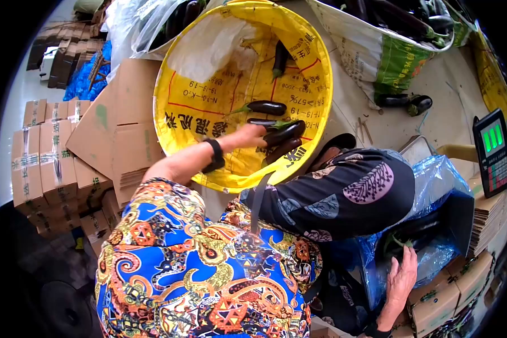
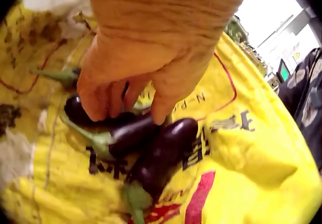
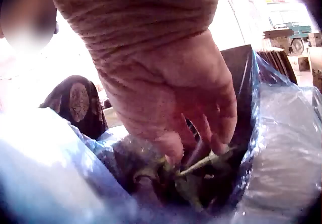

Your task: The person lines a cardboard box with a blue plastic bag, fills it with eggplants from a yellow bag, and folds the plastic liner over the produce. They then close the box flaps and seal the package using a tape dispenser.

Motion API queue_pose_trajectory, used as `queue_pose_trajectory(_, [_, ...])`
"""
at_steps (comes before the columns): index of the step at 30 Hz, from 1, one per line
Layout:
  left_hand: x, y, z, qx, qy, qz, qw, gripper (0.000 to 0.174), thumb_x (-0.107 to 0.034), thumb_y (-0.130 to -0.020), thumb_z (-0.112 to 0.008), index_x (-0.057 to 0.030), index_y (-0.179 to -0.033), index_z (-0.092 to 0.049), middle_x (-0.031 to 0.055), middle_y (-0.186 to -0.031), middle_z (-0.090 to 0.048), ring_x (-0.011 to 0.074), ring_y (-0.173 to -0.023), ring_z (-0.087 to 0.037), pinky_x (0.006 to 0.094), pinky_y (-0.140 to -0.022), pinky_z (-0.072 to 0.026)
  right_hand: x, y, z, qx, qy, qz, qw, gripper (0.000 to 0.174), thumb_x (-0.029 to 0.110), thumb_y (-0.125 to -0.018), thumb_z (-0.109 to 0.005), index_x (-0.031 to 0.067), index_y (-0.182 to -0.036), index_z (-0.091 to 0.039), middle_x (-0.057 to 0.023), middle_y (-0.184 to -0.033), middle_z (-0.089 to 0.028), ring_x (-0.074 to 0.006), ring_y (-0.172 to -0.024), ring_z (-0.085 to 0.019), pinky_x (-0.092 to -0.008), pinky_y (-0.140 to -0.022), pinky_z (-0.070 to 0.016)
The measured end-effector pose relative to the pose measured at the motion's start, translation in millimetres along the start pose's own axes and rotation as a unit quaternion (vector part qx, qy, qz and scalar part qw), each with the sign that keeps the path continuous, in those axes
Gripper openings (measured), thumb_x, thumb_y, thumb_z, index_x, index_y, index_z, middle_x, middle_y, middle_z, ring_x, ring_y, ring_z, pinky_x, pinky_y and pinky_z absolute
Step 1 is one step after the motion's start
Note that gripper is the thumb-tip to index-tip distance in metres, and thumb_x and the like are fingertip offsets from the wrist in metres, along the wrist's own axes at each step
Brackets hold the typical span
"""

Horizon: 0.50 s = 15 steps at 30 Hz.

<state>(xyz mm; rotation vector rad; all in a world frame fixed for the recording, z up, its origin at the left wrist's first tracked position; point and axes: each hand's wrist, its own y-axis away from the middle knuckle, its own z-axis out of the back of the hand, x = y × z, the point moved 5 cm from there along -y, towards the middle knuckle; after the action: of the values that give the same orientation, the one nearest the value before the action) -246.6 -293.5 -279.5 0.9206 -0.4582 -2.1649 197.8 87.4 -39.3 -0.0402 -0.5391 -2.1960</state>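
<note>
In the yellow woven bag, the left hand (image 1: 247,137) (image 2: 146,68) has its fingers and thumb curled down around a dark purple eggplant (image 2: 133,136). Another eggplant (image 1: 287,134) (image 2: 168,151) lies right beside it, and a further one (image 1: 266,107) is close by. The right hand (image 1: 401,277) (image 3: 176,88) reaches into a box lined with blue plastic (image 1: 372,265) (image 3: 282,148). Its fingers are slightly bent, with thumb and fingers apart, and touch the green stems (image 3: 198,164) of eggplants in the box. The fingertips' contact is partly shadowed.
Another person's dark patterned sleeve (image 1: 343,194) crosses between bag and box. A scale display (image 1: 493,141) stands at the right, above stacked cardboard (image 1: 486,222). Flat cartons (image 1: 42,163) are piled left. A white sack (image 1: 349,50) of eggplants stands behind, with two eggplants (image 1: 393,100) on the floor.
</note>
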Motion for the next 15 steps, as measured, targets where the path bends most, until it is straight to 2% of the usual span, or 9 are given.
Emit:
queue_pose_trajectory(1, [-2,-4,-24,-0.007,-0.026,-0.01,1.0,0.053,-0.035,-0.077,-0.077,-0.0003,-0.114,-0.063,0.0237,-0.104,-0.066,0.0393,-0.1,-0.064,0.0446,-0.086,-0.0519,1,0,5,0.004,-0.008,-0.001,1.0,0.046,0.002,-0.085,-0.064,0.0005,-0.129,-0.054,-0.0219,-0.133,-0.054,-0.042,-0.116,-0.054,-0.0449,-0.099,-0.0446])
queue_pose_trajectory(4, [-33,-9,-39,-0.094,-0.117,0.074,0.986,0.061,-0.039,-0.073,-0.081,-0.0002,-0.115,-0.06,0.0257,-0.112,-0.062,0.0417,-0.103,-0.061,0.0467,-0.086,-0.0514,11,-2,18,0.013,-0.033,-0.002,0.999,0.045,0.002,-0.085,-0.064,-0.0004,-0.129,-0.054,-0.0224,-0.127,-0.058,-0.0415,-0.114,-0.056,-0.0441,-0.098,-0.045])
queue_pose_trajectory(7, [-19,-30,-39,-0.024,-0.01,0.116,0.993,0.065,-0.04,-0.069,-0.083,-0.0007,-0.115,-0.059,0.027,-0.119,-0.059,0.0422,-0.107,-0.059,0.0479,-0.09,-0.0498,24,0,25,0.024,-0.077,-0.012,0.997,0.044,0.001,-0.084,-0.064,-0.001,-0.127,-0.056,-0.0227,-0.121,-0.06,-0.0406,-0.11,-0.058,-0.0429,-0.096,-0.0463])
queue_pose_trajectory(8, [-10,-33,-40,-0.006,0.008,0.107,0.994,0.069,-0.041,-0.066,-0.084,-0.0008,-0.117,-0.059,0.0273,-0.118,-0.059,0.0433,-0.108,-0.058,0.0472,-0.093,-0.0481,27,0,24,0.028,-0.094,-0.017,0.995,0.043,0.0,-0.084,-0.064,-0.0009,-0.127,-0.057,-0.0226,-0.119,-0.061,-0.0398,-0.107,-0.059,-0.0422,-0.094,-0.0475])
queue_pose_trajectory(11, [11,-28,-59,0.012,-0.032,0.098,0.995,0.073,-0.04,-0.064,-0.085,-0.0009,-0.12,-0.059,0.0273,-0.115,-0.061,0.0435,-0.108,-0.058,0.0462,-0.095,-0.0471,30,4,17,0.034,-0.151,-0.034,0.987,0.041,-0.001,-0.085,-0.064,-0.0006,-0.126,-0.058,-0.0221,-0.115,-0.062,-0.0372,-0.096,-0.063,-0.0401,-0.086,-0.0506])
queue_pose_trajectory(12, [26,-30,-68,0.012,0.02,0.116,0.993,0.071,-0.035,-0.064,-0.086,0.0011,-0.119,-0.059,0.0247,-0.11,-0.064,0.039,-0.105,-0.061,0.0422,-0.093,-0.0483,31,5,14,0.034,-0.17,-0.035,0.984,0.041,-0.001,-0.085,-0.064,-0.0004,-0.125,-0.058,-0.0219,-0.114,-0.063,-0.0361,-0.093,-0.064,-0.0395,-0.083,-0.0513])
queue_pose_trajectory(14, [38,-26,-74,-0.036,0.158,0.123,0.979,0.068,-0.031,-0.064,-0.085,0.0026,-0.117,-0.059,0.0228,-0.108,-0.064,0.0346,-0.103,-0.061,0.04,-0.092,-0.0481,33,7,14,0.035,-0.194,-0.037,0.98,0.042,-0.002,-0.085,-0.064,-0.0001,-0.126,-0.058,-0.0211,-0.111,-0.064,-0.0312,-0.083,-0.066,-0.0376,-0.076,-0.0526])
queue_pose_trajectory(15, [40,-24,-76,-0.058,0.227,0.126,0.964,0.066,-0.03,-0.065,-0.085,0.0033,-0.115,-0.059,0.0219,-0.107,-0.065,0.0323,-0.102,-0.062,0.0389,-0.091,-0.048,33,9,16,0.03,-0.198,-0.037,0.979,0.042,-0.002,-0.084,-0.064,-0.0002,-0.126,-0.058,-0.0211,-0.111,-0.064,-0.0307,-0.083,-0.066,-0.0374,-0.076,-0.0525])
